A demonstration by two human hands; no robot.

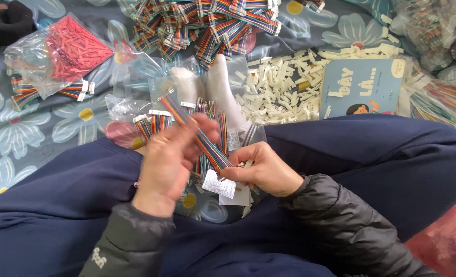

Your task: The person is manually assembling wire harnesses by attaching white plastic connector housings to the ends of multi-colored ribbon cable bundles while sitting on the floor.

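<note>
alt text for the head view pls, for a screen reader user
A seated person's left hand and right hand hold a rainbow ribbon cable between them over crossed legs in dark blue trousers. On the floral cloth beyond lie a pile of ribbon cables, white plastic connectors, a bag of red parts and a blue book.
</note>
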